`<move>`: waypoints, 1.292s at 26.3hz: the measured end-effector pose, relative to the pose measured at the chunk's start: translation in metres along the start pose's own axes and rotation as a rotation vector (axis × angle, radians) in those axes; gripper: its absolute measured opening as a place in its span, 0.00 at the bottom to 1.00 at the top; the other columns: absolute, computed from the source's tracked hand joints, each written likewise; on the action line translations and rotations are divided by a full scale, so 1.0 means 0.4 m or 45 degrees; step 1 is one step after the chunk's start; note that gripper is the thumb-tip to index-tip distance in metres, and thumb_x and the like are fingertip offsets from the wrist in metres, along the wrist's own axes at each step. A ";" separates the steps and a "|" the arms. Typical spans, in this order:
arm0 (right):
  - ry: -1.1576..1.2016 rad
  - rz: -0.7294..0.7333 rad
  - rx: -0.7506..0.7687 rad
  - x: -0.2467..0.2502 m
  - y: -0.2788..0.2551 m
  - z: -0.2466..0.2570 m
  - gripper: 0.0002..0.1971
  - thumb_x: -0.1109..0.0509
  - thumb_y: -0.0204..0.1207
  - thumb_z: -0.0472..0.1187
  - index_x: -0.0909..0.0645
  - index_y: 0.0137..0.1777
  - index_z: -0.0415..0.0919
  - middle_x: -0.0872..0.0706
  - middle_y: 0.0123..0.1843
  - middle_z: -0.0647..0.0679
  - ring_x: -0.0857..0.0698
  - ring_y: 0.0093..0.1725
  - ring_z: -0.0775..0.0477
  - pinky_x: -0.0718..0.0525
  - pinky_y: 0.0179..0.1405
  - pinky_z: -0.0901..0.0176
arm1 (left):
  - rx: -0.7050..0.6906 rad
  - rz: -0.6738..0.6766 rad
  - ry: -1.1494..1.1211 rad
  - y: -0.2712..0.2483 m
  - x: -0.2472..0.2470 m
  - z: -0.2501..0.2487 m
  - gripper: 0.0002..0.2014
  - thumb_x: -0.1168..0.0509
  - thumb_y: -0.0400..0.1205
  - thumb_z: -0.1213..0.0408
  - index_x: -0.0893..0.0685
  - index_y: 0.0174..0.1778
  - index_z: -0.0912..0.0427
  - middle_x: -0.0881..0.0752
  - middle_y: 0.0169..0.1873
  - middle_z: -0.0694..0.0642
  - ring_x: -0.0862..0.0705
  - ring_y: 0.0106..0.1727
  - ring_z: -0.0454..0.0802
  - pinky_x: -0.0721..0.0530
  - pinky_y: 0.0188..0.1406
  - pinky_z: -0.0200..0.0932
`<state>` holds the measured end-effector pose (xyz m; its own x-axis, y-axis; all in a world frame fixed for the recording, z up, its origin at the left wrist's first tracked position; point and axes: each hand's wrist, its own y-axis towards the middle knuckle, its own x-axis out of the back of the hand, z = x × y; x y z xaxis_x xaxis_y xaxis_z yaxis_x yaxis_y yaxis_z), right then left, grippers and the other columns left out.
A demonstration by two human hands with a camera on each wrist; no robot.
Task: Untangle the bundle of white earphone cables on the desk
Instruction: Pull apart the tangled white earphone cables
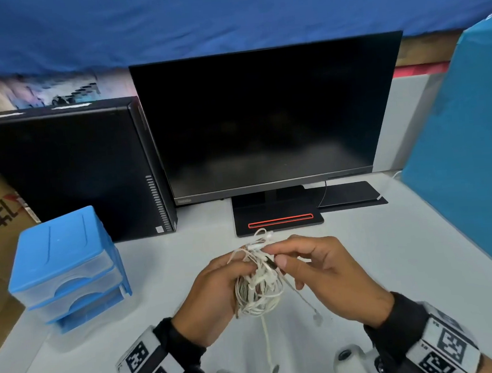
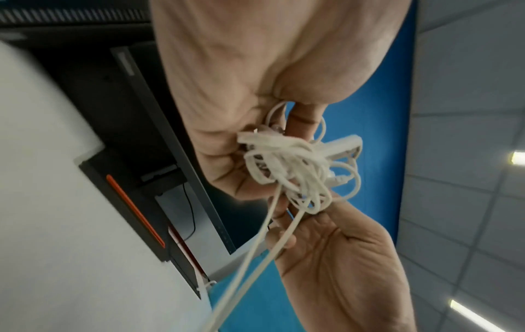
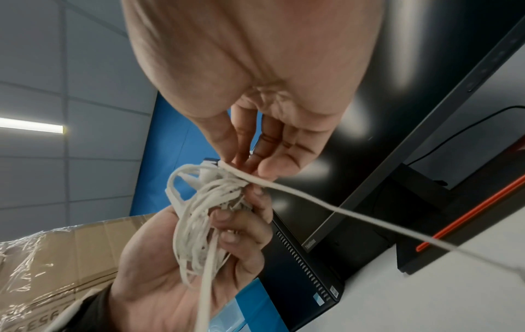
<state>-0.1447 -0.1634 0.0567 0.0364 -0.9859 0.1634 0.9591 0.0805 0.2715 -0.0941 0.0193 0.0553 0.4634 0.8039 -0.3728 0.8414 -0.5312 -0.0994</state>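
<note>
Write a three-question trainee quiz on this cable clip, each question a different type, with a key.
1. True or false: the bundle lies on the desk.
2. Which hand pinches a strand at the top of the bundle? A) left hand B) right hand
3. Fill in: the drawer unit at the desk's left is ____ in colour.

Key: 1 false, both hands hold it above the desk. 2 B; the left hand grips the bundle's body. 3 blue.
</note>
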 end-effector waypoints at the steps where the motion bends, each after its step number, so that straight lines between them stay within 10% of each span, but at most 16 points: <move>1: 0.013 -0.013 0.014 -0.001 -0.002 0.003 0.10 0.27 0.78 0.35 0.08 0.55 0.48 0.09 0.44 0.49 0.15 0.44 0.55 0.20 0.37 0.63 | 0.029 -0.009 -0.067 0.000 -0.003 0.002 0.15 0.39 0.75 0.76 0.10 0.51 0.67 0.12 0.48 0.67 0.13 0.42 0.54 0.16 0.41 0.45; 5: 0.051 -0.079 0.074 -0.001 -0.005 0.018 0.09 0.21 0.68 0.44 0.10 0.49 0.51 0.10 0.43 0.47 0.14 0.44 0.52 0.20 0.34 0.47 | 0.098 0.100 -0.196 -0.008 -0.022 -0.012 0.20 0.41 0.72 0.70 0.10 0.55 0.66 0.09 0.48 0.63 0.11 0.39 0.51 0.14 0.37 0.43; 11: -0.072 -0.040 0.139 -0.005 -0.012 0.019 0.11 0.17 0.65 0.42 0.09 0.49 0.48 0.09 0.47 0.51 0.15 0.47 0.50 0.17 0.36 0.57 | 0.162 0.207 -0.269 -0.013 -0.033 -0.021 0.24 0.49 0.76 0.69 0.08 0.55 0.62 0.09 0.54 0.58 0.10 0.41 0.44 0.15 0.35 0.37; 15: -0.101 -0.099 0.178 -0.009 -0.013 0.023 0.06 0.21 0.71 0.36 0.09 0.46 0.46 0.09 0.45 0.50 0.13 0.47 0.48 0.16 0.37 0.60 | 0.141 0.118 -0.267 -0.008 -0.020 -0.009 0.24 0.45 0.75 0.70 0.15 0.65 0.66 0.12 0.61 0.64 0.12 0.60 0.56 0.19 0.62 0.54; 19: -0.022 -0.189 0.173 -0.006 -0.009 0.033 0.07 0.24 0.74 0.36 0.10 0.48 0.50 0.08 0.41 0.47 0.12 0.42 0.48 0.19 0.35 0.54 | 0.117 0.063 -0.258 -0.009 -0.013 0.000 0.18 0.42 0.72 0.72 0.11 0.54 0.67 0.11 0.48 0.64 0.11 0.39 0.53 0.14 0.37 0.44; 23: -0.176 -0.228 0.242 -0.016 -0.012 0.034 0.15 0.21 0.72 0.30 0.11 0.51 0.53 0.10 0.40 0.50 0.16 0.34 0.48 0.20 0.29 0.49 | 0.034 0.091 -0.067 -0.017 -0.013 0.005 0.18 0.37 0.68 0.72 0.07 0.50 0.62 0.11 0.49 0.63 0.12 0.45 0.51 0.15 0.45 0.43; 34: -0.404 -0.297 0.400 0.018 -0.008 0.029 0.09 0.24 0.76 0.39 0.09 0.52 0.53 0.07 0.47 0.64 0.10 0.45 0.56 0.17 0.39 0.69 | -0.079 0.174 0.039 -0.012 0.005 -0.030 0.22 0.37 0.71 0.71 0.10 0.60 0.55 0.09 0.50 0.62 0.12 0.48 0.51 0.16 0.50 0.41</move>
<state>-0.1505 -0.1693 0.0679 -0.3029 -0.8936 0.3313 0.7988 -0.0484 0.5997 -0.0940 0.0267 0.0663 0.5824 0.7334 -0.3506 0.7849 -0.6195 0.0080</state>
